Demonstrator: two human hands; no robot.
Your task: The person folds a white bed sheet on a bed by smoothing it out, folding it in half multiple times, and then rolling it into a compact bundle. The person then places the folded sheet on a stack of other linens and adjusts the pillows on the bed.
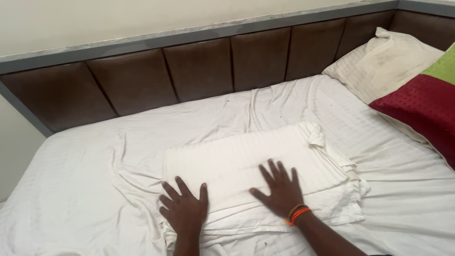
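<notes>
A white striped pillow in its pillowcase [246, 161] lies flat on the white bedsheet [85, 185] near the bed's front edge. My left hand [185, 206] rests palm down on the pillow's near left corner, fingers spread. Flat on the pillow's near middle lies my right hand [280, 189], fingers apart, with orange and dark bands on the wrist. Loose pillowcase cloth [343, 178] bunches at the pillow's right end. Neither hand grips anything.
A brown padded headboard [199, 68] runs along the far side, under a grey ledge. At the right stand a white pillow [384, 61] and a dark red and green cushion [424, 106]. The sheet is wrinkled around the pillow.
</notes>
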